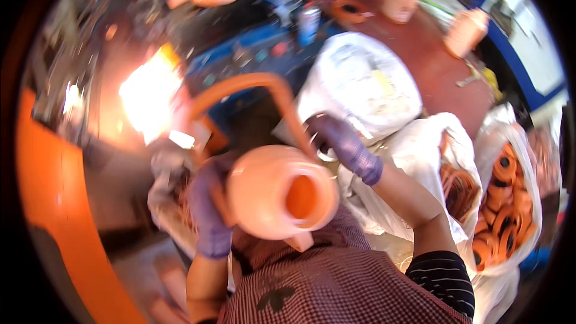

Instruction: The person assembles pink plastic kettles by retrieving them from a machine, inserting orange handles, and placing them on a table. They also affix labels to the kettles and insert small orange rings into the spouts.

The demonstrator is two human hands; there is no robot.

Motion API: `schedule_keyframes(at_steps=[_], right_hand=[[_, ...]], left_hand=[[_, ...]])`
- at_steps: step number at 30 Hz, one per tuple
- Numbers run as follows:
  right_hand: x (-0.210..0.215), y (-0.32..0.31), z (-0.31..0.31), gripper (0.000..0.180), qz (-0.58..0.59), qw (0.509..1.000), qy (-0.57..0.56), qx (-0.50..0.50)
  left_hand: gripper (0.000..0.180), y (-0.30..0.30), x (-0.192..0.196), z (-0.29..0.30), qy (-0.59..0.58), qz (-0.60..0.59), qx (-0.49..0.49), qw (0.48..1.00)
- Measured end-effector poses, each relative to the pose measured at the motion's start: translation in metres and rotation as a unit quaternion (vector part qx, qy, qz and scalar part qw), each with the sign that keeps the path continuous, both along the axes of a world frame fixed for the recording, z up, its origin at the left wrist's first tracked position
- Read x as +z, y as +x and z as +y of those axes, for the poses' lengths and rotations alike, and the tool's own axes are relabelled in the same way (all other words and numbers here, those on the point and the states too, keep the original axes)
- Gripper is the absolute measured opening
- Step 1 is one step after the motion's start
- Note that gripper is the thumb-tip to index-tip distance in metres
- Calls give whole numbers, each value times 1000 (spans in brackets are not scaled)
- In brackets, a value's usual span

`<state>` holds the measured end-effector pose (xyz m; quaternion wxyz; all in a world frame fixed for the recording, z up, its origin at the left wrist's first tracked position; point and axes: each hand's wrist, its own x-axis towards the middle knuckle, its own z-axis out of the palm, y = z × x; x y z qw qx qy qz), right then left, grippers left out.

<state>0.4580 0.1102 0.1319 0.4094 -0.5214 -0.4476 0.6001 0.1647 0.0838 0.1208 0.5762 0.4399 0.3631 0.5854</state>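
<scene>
Orange pot (264, 189) in a gloved left hand (209, 207), at six o'clock just below the centre of view.
The left hand, at eight o'clock, grasped the pot's side, and the round mouth (301, 199) faced up toward the wearer; an orange arch (259, 79) curved above it at eleven o'clock. The gloved right hand (345, 145), at three o'clock, had bent fingers beside the arch's lower right end; whether it gripped anything could not be told. A white sack (327, 84) sat at two o'clock, a clear bag (536, 204) of orange parts (506, 216) between three and four.
</scene>
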Motion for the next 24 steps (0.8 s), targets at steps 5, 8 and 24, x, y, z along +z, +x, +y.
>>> schedule_keyframes(at_steps=[5, 8, 24], right_hand=[[28, 14, -82, 74, -222, 902, 294, 226], [18, 37, -95, 62, -333, 857, 392, 40], [93, 407, 31, 53, -570, 688, 144, -426]], left_hand=[[49, 28, 84, 27, 76, -156, -40, 984], [47, 91, 95, 45, 212, -271, -202, 917], [23, -31, -125, 37, -49, 394, -16, 918]])
